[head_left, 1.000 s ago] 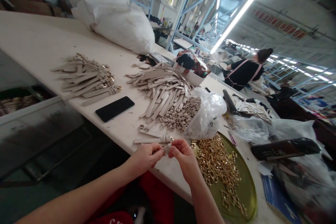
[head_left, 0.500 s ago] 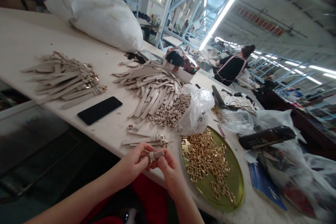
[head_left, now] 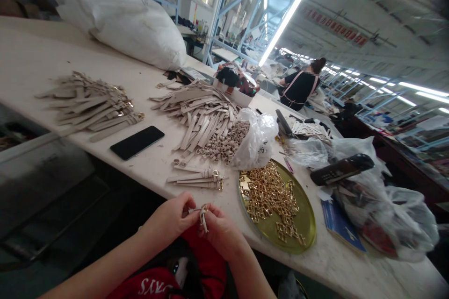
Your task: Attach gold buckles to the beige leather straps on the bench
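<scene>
Between my hands, just off the table's front edge, is a beige strap [head_left: 203,220] with a bit of gold metal showing. My left hand [head_left: 178,215] pinches one side of it, and my right hand [head_left: 220,231] pinches the other; fingers cover much of it. Beyond them lie a few beige straps with gold buckles [head_left: 198,178]. To the right, a round gold tray [head_left: 306,217] bears a heap of gold buckles [head_left: 271,191]. Farther back are a pile of small beige loops [head_left: 228,142] and a large pile of beige straps [head_left: 199,112].
A black phone [head_left: 137,142] lies left of the straps, near another pile of buckled straps [head_left: 96,105]. A big white sack [head_left: 119,18] rests at the back. Plastic bags [head_left: 389,224], a blue booklet [head_left: 342,226] and a dark handset [head_left: 342,169] are right. A person [head_left: 300,86] stands beyond the table.
My hands have turned the strap: its flat end pointed right before, and now a short part hangs down between my fingers. The view has shifted slightly.
</scene>
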`<state>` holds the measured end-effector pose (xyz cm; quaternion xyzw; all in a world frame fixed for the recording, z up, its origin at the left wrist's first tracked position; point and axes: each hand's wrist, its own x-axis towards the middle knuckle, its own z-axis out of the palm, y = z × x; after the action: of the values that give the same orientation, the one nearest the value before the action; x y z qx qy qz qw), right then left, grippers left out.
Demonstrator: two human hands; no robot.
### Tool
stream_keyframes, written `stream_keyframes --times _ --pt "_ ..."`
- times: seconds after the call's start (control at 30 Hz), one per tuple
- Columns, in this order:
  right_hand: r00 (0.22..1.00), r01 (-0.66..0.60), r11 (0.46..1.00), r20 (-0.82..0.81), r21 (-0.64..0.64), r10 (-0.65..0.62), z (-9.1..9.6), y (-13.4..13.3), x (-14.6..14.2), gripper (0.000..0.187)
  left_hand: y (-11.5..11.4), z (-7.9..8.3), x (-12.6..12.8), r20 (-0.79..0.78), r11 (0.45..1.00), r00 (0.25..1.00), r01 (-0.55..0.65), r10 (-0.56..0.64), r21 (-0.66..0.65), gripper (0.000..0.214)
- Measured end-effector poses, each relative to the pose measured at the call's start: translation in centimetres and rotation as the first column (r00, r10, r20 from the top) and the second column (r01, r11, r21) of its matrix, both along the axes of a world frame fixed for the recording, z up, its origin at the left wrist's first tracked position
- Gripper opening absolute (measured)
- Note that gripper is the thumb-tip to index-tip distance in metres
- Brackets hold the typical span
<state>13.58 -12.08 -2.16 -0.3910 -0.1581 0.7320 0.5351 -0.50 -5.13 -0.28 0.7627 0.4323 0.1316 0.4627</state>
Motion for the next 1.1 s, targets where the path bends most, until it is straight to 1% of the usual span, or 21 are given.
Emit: stream_keyframes --times 0.07,0.13,0.2,0.23,0.27,0.33,0.37,0.4,0.43,0.5,0.53,0.57,0.67,0.7,0.73,0.8,0.87,0.93,1.0,1.03,1.1 --pt "1.0 0.014 1.0 -0.011 0.026 -0.014 0.0 -0.3 -0.1 0.024 -0.4 0.1 -0.1 0.044 0.999 0.999 0.005 -0.003 -0.049 0.033" --pt "0.998 0.062 0.997 0.015 0.054 -0.063 0.2 -0.5 -0.2 0.024 -0.8 0.5 -0.3 0.12 0.987 0.993 0.039 -0.021 -0.154 0.034" --pt "0.984 0.132 0.988 0.109 0.08 -0.14 0.4 -0.7 -0.3 0.025 -1.1 1.0 -0.5 0.213 0.957 0.976 0.095 -0.035 -0.275 0.033" --pt "0.962 0.17 0.98 0.198 0.107 -0.189 0.5 -0.8 -0.4 0.024 -1.3 1.2 -0.6 0.253 0.939 0.967 0.117 -0.033 -0.325 0.032" --pt "0.919 0.205 0.967 0.311 0.149 -0.243 0.6 -0.8 -0.4 0.024 -1.4 1.4 -0.8 0.282 0.924 0.959 0.131 -0.026 -0.36 0.031" --pt "0.772 0.235 0.938 0.538 0.254 -0.339 0.6 -1.1 -0.6 0.02 -1.6 1.6 -0.9 0.309 0.91 0.951 0.134 -0.007 -0.392 0.029" --pt "0.69 0.212 0.932 0.63 0.296 -0.357 0.6 -1.2 -0.6 0.018 -1.7 1.6 -0.9 0.309 0.911 0.951 0.125 0.003 -0.394 0.029" --pt "0.62 0.162 0.934 0.704 0.318 -0.347 0.5 -1.4 -0.6 0.018 -1.8 1.5 -1.0 0.301 0.914 0.953 0.114 0.009 -0.389 0.028" --pt "0.568 0.089 0.944 0.762 0.317 -0.31 0.5 -1.6 -0.5 0.017 -1.9 1.3 -1.0 0.29 0.919 0.957 0.105 0.011 -0.38 0.029" --pt "0.476 -0.069 0.961 0.855 0.269 -0.205 0.3 -2.0 -0.2 0.013 -2.0 0.9 -1.0 0.269 0.922 0.963 0.108 -0.005 -0.371 0.03" --pt "0.419 -0.122 0.962 0.892 0.243 -0.172 0.2 -2.1 -0.1 0.012 -2.0 0.8 -1.0 0.265 0.92 0.964 0.122 -0.021 -0.373 0.031" --pt "0.355 -0.149 0.963 0.921 0.225 -0.161 0.1 -2.3 0.0 0.012 -2.0 0.6 -1.0 0.267 0.914 0.963 0.143 -0.04 -0.379 0.032" --pt "0.158 -0.146 0.965 0.968 0.218 -0.194 -0.3 -2.4 0.0 0.013 -1.7 0.1 -1.0 0.287 0.894 0.956 0.183 -0.065 -0.409 0.031" --pt "0.115 -0.137 0.965 0.971 0.222 -0.208 -0.5 -2.3 -0.1 0.013 -1.6 -0.1 -0.9 0.286 0.891 0.956 0.18 -0.06 -0.416 0.031" --pt "0.09 -0.125 0.966 0.972 0.227 -0.217 -0.7 -2.3 -0.3 0.013 -1.6 -0.3 -0.7 0.281 0.89 0.958 0.172 -0.052 -0.422 0.031" --pt "0.086 -0.089 0.97 0.972 0.228 -0.221 -1.0 -2.0 -0.6 0.013 -1.4 -0.7 -0.3 0.28 0.878 0.96 0.155 -0.026 -0.452 0.031" --pt "0.117 -0.047 0.973 0.968 0.227 -0.22 -1.3 -1.8 -0.8 0.013 -1.4 -1.2 0.2 0.291 0.85 0.957 0.145 0.01 -0.507 0.032" --pt "0.169 -0.027 0.972 0.96 0.232 -0.225 -1.6 -1.7 -0.8 0.013 -1.5 -1.6 0.6 0.299 0.824 0.953 0.132 0.047 -0.551 0.034" --pt "0.258 -0.049 0.972 0.943 0.23 -0.211 -1.8 -1.9 -0.5 0.014 -1.7 -1.8 0.7 0.295 0.818 0.954 0.133 0.047 -0.56 0.035" --pt "0.318 -0.072 0.972 0.929 0.223 -0.19 -1.8 -2.0 -0.4 0.015 -1.7 -1.7 0.7 0.296 0.82 0.955 0.147 0.028 -0.553 0.036" --pt "0.438 -0.124 0.97 0.889 0.207 -0.134 -1.9 -2.5 -0.1 0.017 -1.7 -1.4 0.4 0.31 0.817 0.95 0.214 -0.046 -0.535 0.039"
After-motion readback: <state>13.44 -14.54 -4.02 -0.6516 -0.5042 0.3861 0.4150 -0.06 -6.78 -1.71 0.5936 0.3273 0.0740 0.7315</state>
